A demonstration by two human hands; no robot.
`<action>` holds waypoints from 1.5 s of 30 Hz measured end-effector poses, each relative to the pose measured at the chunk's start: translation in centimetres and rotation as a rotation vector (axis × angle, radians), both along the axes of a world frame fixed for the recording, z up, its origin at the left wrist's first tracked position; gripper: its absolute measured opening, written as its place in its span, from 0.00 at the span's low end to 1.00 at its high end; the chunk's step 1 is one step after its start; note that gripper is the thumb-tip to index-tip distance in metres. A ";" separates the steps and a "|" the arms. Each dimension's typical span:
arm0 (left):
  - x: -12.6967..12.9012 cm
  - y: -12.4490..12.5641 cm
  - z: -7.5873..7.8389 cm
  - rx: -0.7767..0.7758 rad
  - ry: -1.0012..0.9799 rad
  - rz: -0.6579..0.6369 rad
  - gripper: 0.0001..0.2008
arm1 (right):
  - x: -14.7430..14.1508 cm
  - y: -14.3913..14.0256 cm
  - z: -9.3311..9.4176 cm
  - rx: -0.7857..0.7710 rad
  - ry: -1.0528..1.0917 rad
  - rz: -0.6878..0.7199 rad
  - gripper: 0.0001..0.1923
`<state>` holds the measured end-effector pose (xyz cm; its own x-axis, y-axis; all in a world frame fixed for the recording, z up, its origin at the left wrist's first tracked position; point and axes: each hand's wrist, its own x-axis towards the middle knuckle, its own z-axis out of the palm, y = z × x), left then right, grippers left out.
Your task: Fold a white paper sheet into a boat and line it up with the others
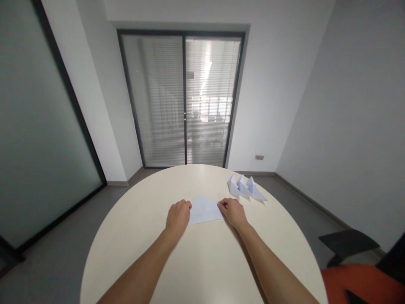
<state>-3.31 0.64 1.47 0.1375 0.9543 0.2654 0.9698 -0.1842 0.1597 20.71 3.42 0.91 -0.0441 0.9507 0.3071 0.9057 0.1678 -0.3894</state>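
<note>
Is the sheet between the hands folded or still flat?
Folded: the paper has slanted edges meeting at a far point, with crease lines visible. Both hands touch its sides on the table.

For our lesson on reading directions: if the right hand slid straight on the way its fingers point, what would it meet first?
The right hand points left across the sheet of paper it already touches; beyond that, probably the left hand on the other edge.

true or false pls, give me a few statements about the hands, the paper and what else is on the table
1. Both hands touch one sheet of paper. True: left hand and right hand are at its edges.
2. The table is square. False: its edge is rounded.
3. Folded paper shapes sit beyond the right hand. True.
4. The sheet is held up in the air. False: it lies on the table.
5. The folded shapes are red. False: they are white.
</note>
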 end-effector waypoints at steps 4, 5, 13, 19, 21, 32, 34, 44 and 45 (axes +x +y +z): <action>0.2 -0.2 0.4 0.010 0.046 -0.011 0.13 | -0.1 -0.2 0.2 0.021 -0.052 0.008 0.11; 0.2 -0.3 0.5 0.011 0.061 -0.012 0.13 | -0.1 -0.2 0.2 0.030 -0.073 0.007 0.12; 1.9 -1.8 1.4 -0.044 0.098 0.025 0.17 | -0.7 -0.8 0.8 0.047 -0.196 0.029 0.14; 2.4 -2.3 0.0 0.014 0.095 -0.030 0.19 | -1.0 -1.1 1.0 -0.015 -0.133 0.070 0.14; 2.3 -2.1 -0.3 0.029 0.083 -0.050 0.22 | -0.9 -1.1 1.0 -0.029 -0.138 0.093 0.15; 2.0 -1.6 -0.9 0.023 0.040 -0.056 0.26 | -3.1 -2.7 1.4 -0.058 -0.207 0.225 0.20; 2.0 -1.5 -1.2 0.017 0.034 -0.066 0.27 | -3.5 -3.0 1.1 -0.101 -0.187 0.284 0.30; 1.2 -0.8 -1.2 0.028 -0.085 -0.179 0.27 | -3.4 -3.2 0.9 -0.254 -0.152 0.373 0.45; 1.2 -0.8 -1.3 0.021 -0.094 -0.175 0.27 | -3.4 -3.2 0.8 -0.258 -0.150 0.362 0.46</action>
<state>-2.07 -0.13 0.17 0.2744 0.9121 0.3044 0.9037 -0.3529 0.2426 17.31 0.26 1.74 -0.4129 0.9104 0.0275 0.8563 0.3983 -0.3287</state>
